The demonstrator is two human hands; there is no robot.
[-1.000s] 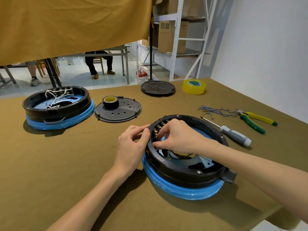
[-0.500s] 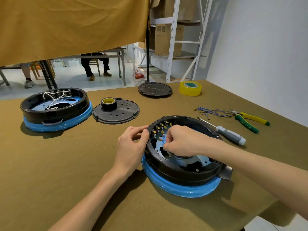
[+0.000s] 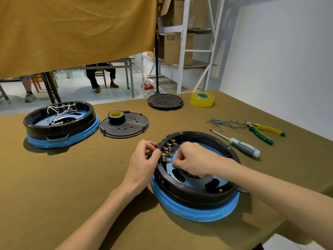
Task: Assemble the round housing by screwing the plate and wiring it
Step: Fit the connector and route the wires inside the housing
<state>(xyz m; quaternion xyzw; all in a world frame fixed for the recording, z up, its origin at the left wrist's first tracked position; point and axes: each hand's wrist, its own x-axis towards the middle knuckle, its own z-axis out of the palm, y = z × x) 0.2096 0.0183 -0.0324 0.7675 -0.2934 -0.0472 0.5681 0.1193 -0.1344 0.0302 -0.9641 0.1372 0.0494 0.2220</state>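
A round black housing (image 3: 195, 193) on a blue base lies before me on the olive table. Brass terminals (image 3: 166, 149) line its inner left wall. My left hand (image 3: 144, 159) grips the housing's left rim from outside. My right hand (image 3: 193, 159) reaches inside, fingers pinched near the lowest terminals on what looks like a thin blue wire. A black perforated plate (image 3: 129, 129) lies further back, with a roll of black tape (image 3: 116, 116) on it. A bundle of blue wires (image 3: 225, 122) lies at the right.
A second housing (image 3: 59, 127) with white wires stands at the back left. A screwdriver (image 3: 239, 144) and green-yellow pliers (image 3: 263, 131) lie to the right. A yellow tape roll (image 3: 202, 99) and a black round lid (image 3: 164, 101) sit at the far edge. People sit beyond the table.
My right hand has moved down from the upper terminals to the lower ones inside the housing. My left hand stays on the rim.
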